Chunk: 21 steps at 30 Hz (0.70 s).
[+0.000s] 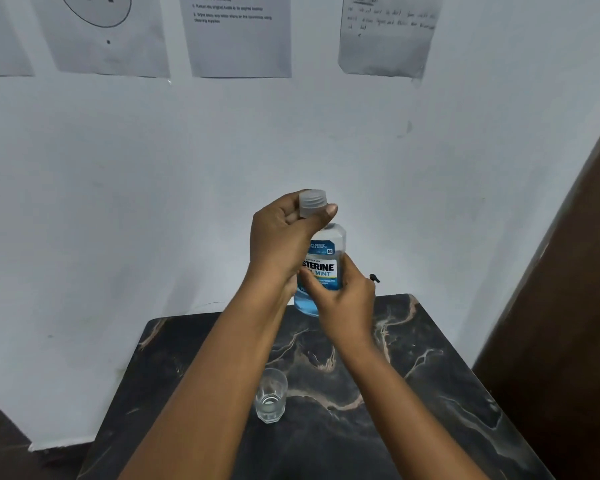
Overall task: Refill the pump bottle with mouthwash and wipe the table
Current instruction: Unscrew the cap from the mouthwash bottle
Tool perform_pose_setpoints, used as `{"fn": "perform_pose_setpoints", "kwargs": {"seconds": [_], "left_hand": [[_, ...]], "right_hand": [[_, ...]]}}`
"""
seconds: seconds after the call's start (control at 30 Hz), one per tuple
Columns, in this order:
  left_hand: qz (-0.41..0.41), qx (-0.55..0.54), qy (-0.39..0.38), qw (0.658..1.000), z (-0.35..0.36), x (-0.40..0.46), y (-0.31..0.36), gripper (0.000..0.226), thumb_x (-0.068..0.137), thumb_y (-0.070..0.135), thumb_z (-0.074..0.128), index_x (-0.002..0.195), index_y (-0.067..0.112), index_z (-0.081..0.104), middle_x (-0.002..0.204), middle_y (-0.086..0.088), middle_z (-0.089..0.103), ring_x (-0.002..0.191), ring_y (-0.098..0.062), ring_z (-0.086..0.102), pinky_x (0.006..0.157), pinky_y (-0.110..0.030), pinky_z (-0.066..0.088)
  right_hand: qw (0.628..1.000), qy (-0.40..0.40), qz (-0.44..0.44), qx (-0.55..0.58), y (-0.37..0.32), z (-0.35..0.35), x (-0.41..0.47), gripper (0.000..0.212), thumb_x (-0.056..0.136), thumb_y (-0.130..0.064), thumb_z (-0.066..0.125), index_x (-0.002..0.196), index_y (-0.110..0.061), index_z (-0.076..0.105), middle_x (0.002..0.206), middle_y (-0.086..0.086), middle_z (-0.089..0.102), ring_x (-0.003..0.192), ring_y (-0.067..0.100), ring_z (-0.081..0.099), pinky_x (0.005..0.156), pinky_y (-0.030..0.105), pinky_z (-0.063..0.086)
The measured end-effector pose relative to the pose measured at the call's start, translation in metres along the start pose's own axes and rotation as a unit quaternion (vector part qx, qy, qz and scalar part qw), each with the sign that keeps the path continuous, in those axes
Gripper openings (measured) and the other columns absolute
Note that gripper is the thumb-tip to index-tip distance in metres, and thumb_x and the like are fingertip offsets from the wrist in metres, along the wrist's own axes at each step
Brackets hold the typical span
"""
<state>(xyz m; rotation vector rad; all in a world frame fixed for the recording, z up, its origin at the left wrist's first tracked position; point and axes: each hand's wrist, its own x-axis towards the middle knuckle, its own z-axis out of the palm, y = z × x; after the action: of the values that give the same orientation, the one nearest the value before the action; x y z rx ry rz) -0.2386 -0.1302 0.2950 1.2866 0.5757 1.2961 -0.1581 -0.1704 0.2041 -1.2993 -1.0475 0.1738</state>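
A clear mouthwash bottle (328,252) with blue liquid and a blue-and-white label is held upright over the far edge of the dark marbled table (430,375). My right hand (342,303) grips its body from the right side. My left hand (284,237) pinches the translucent ribbed cap (312,201) at the top of the bottle. The thumb hides the neck, so I cannot tell whether the cap is on or lifted off. No pump bottle is clearly visible. Only a small black part (374,278) pokes out behind my right hand.
A small clear glass (271,396) stands on the table under my left forearm. A white wall with printed sheets (239,36) rises right behind the table. A brown panel (575,271) borders the table's right side.
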Motion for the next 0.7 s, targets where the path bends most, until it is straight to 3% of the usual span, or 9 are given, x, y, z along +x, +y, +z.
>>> {"fn": "perform_pose_setpoints", "kwargs": {"seconds": [0.2,0.3,0.37,0.43,0.5,0.6,0.7], "left_hand": [[0.040,0.054,0.043,0.997,0.019,-0.010,-0.005,0.016,0.078,0.018,0.081,0.079,0.031,0.074,0.082,0.005,0.077,0.074,-0.014,0.075,0.077,-0.039,0.062],[0.058,0.080,0.050,0.994,0.028,-0.015,-0.005,0.018,0.078,0.023,0.080,0.073,0.038,0.073,0.081,0.004,0.077,0.081,-0.023,0.074,0.087,-0.053,0.057],[0.081,0.133,0.029,0.987,0.030,-0.017,-0.005,0.012,0.079,0.031,0.078,0.077,0.040,0.070,0.083,0.009,0.076,0.085,-0.020,0.074,0.101,-0.057,0.047],[0.081,0.171,-0.017,0.982,0.029,-0.017,-0.003,0.013,0.079,0.034,0.077,0.088,0.036,0.068,0.089,0.009,0.076,0.090,-0.015,0.073,0.105,-0.053,0.044],[0.046,0.157,-0.071,0.984,0.024,-0.012,0.003,0.023,0.081,0.033,0.078,0.101,0.031,0.068,0.097,0.007,0.075,0.094,-0.011,0.071,0.097,-0.042,0.053],[0.002,0.121,-0.150,0.981,0.016,-0.007,0.010,0.038,0.087,0.037,0.071,0.122,0.022,0.065,0.110,0.009,0.073,0.098,-0.003,0.069,0.084,-0.020,0.054],[-0.004,0.110,-0.226,0.968,0.010,-0.008,0.010,0.036,0.096,0.033,0.059,0.131,0.021,0.059,0.124,0.009,0.069,0.110,-0.002,0.065,0.090,-0.018,0.051]], "right_hand": [[0.999,0.044,-0.004,-0.002,-0.003,-0.005,-0.003,0.028,0.067,-0.053,0.066,0.088,-0.035,0.062,0.075,-0.016,0.070,0.069,0.004,0.070,0.066,0.039,0.060],[0.999,0.047,-0.007,0.005,-0.002,-0.011,-0.004,0.024,0.066,-0.045,0.068,0.086,-0.033,0.062,0.071,-0.017,0.069,0.067,0.002,0.069,0.063,0.033,0.059],[0.999,0.030,-0.005,0.033,-0.002,-0.017,-0.003,0.019,0.067,-0.040,0.070,0.082,-0.034,0.062,0.069,-0.014,0.070,0.067,0.003,0.070,0.061,0.025,0.056],[0.995,-0.014,0.011,0.101,-0.002,-0.026,-0.002,0.022,0.068,-0.039,0.075,0.086,-0.033,0.066,0.078,-0.009,0.074,0.073,0.008,0.073,0.064,0.024,0.058],[0.986,-0.064,0.026,0.151,-0.004,-0.036,0.000,0.026,0.068,-0.040,0.080,0.091,-0.034,0.069,0.088,-0.007,0.076,0.081,0.012,0.074,0.068,0.023,0.058],[0.976,-0.129,0.035,0.174,-0.007,-0.047,0.002,0.026,0.069,-0.043,0.083,0.092,-0.044,0.071,0.092,-0.011,0.076,0.086,0.010,0.073,0.068,0.016,0.055],[0.972,-0.149,0.049,0.172,-0.006,-0.055,0.001,0.026,0.067,-0.044,0.080,0.091,-0.044,0.071,0.092,-0.010,0.076,0.085,0.010,0.073,0.068,0.016,0.055]]}}
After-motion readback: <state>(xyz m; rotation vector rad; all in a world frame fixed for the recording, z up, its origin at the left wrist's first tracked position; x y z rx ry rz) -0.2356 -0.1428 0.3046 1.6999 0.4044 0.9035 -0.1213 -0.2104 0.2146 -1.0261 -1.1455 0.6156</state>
